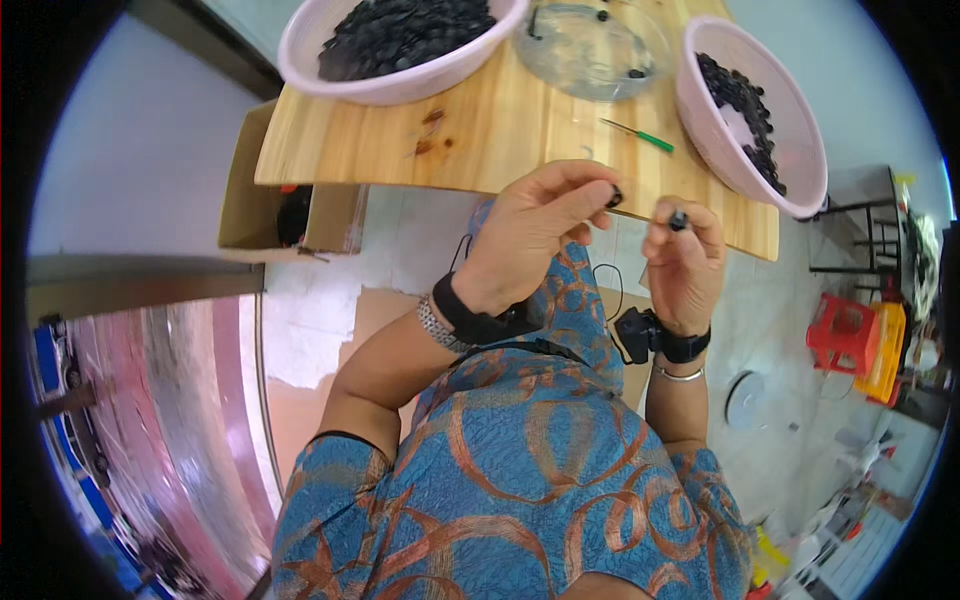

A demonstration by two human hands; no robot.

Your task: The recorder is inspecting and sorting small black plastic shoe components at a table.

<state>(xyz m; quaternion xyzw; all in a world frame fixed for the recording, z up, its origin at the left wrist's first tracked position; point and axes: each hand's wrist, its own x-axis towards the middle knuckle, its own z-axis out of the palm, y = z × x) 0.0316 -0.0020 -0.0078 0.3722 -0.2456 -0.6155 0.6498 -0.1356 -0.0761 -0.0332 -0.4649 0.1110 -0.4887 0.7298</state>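
Note:
My left hand (pixel 545 215) is closed in a pinch on a small round black part (pixel 614 196), just over the table's near edge. A little to its right, my right hand (pixel 688 255) pinches another small black piece (pixel 678 219) between thumb and fingers. The two pieces are apart; their exact kind is too small to tell. Beyond my hands, a screwdriver-like tool (pixel 650 140) with a green handle and thin shaft lies on the wooden table (pixel 340 140). A clear round tray (pixel 560 75) with a few black parts sits behind it.
A large pink basin (pixel 400 88) heaped with black parts stands far left on the table. Another pink basin (pixel 705 125), holding fewer parts, is at the right edge. A cardboard box (pixel 245 190) stands on the floor at left; red and yellow stools (pixel 845 335) are at right.

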